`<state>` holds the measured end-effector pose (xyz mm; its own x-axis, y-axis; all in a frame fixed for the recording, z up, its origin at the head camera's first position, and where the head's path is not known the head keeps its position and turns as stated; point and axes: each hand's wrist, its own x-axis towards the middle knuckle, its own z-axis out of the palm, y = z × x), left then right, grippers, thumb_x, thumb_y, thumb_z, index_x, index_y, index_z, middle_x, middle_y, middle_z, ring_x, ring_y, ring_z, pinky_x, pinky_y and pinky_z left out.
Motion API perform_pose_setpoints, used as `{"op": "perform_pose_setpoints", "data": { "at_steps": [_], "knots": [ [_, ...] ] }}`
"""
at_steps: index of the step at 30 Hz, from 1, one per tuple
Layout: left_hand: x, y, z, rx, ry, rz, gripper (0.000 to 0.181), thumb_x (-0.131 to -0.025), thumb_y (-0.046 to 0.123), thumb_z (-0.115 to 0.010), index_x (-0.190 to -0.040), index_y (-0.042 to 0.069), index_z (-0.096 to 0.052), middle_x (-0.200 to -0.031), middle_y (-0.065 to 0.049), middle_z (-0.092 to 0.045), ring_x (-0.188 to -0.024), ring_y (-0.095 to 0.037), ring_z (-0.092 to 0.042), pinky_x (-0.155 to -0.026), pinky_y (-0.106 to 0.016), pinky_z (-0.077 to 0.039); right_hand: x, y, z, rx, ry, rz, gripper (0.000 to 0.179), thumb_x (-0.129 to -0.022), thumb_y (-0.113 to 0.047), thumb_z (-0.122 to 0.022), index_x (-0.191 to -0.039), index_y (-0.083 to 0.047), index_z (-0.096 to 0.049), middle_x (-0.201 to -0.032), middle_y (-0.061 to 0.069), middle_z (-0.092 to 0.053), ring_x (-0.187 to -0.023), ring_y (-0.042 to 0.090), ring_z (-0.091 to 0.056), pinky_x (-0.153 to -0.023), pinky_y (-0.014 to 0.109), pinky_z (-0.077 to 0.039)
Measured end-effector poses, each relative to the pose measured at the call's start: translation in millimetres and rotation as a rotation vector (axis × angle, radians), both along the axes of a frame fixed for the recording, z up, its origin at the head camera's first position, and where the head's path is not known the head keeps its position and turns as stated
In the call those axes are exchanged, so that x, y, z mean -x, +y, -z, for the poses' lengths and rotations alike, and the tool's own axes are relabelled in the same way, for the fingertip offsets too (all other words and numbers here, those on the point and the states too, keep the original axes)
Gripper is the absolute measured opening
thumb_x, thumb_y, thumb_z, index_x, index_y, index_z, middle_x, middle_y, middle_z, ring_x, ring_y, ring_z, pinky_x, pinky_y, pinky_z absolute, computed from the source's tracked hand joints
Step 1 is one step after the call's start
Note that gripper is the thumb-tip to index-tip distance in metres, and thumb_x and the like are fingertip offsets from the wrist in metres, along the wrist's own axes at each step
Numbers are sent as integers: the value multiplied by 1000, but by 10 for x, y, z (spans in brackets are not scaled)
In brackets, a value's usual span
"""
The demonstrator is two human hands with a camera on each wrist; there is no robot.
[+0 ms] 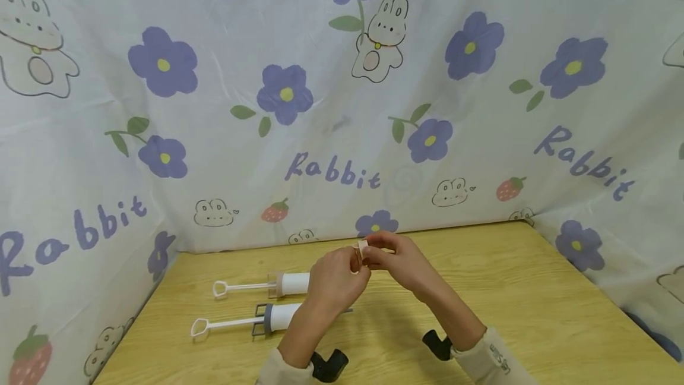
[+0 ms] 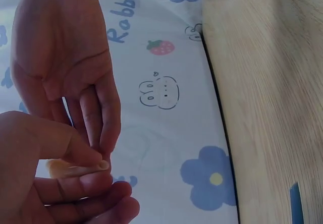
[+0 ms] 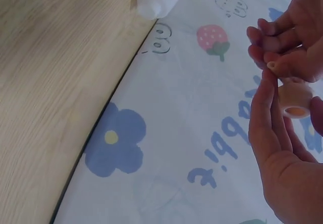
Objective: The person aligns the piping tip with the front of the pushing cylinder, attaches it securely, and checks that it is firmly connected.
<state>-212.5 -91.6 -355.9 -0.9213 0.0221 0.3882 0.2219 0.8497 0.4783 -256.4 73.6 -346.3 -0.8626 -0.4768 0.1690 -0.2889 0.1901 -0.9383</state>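
Observation:
Between my hands is a small beige nozzle-like piece, with a wide hollow cap (image 3: pixel 296 99) and a thin tube end (image 2: pixel 103 165). My left hand (image 1: pixel 338 281) pinches the thin tube between thumb and index finger. At the cap, the thumb and fingers of my right hand (image 1: pixel 401 261) hold it from the other side. Both hands are raised over the far part of the table, fingertips close together. In the head view, the fingers partly cover the piece.
Two syringe-like plungers lie on the wooden table (image 1: pixel 507 290) to the left, one with a beige collar (image 1: pixel 279 284), one with a dark grey collar (image 1: pixel 268 318). My left forearm partly hides their white barrels. A rabbit-print cloth (image 1: pixel 331 106) hangs behind and at both sides.

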Motion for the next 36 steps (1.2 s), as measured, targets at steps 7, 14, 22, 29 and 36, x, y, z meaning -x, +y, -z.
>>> {"op": "perform_pose_setpoints", "data": {
  "at_steps": [7, 14, 22, 29, 36],
  "knots": [
    [7, -54, 28, -7, -60, 58, 33, -97, 18, -64, -64, 15, -61, -65, 2, -61, -51, -9, -43, -49, -24, -35, 21, 20, 73, -21, -7, -29, 38, -104, -25, -63, -134, -2, -64, -130, 17, -68, -113, 28, -71, -98, 43, -59],
    [18, -122, 15, -120, -64, 80, 29, -94, 18, -77, -119, 10, -64, -90, -3, -71, -75, -15, -68, -61, -27, -53, 52, 38, 109, -17, -8, -72, 37, -105, -25, -62, -132, 0, -65, -126, 18, -70, -110, 27, -72, -99, 45, -58],
    [17, -298, -124, -351, -12, 63, 23, -100, 17, -69, -120, 5, -69, -100, -10, -77, -77, -15, -74, -65, -28, -57, 80, 181, 38, -14, 25, -46, 44, -106, -33, -59, -139, -4, -60, -126, 16, -70, -113, 26, -71, -102, 43, -56],
    [25, -487, -233, -521, 62, -8, 26, -104, 27, -64, -120, 7, -67, -92, -5, -80, -77, -20, -75, -75, -32, -61, 105, 465, -115, 52, 104, 96, 47, -106, -36, -59, -143, -7, -57, -123, 16, -71, -113, 24, -70, -104, 43, -55],
    [13, -453, -262, -528, 62, 7, 28, -104, 30, -64, -118, 6, -66, -88, -3, -79, -75, -16, -73, -72, -31, -59, 106, 523, -174, 71, 135, 99, 45, -106, -38, -59, -141, -10, -60, -123, 15, -71, -109, 18, -72, -100, 35, -57]
  ]
}}
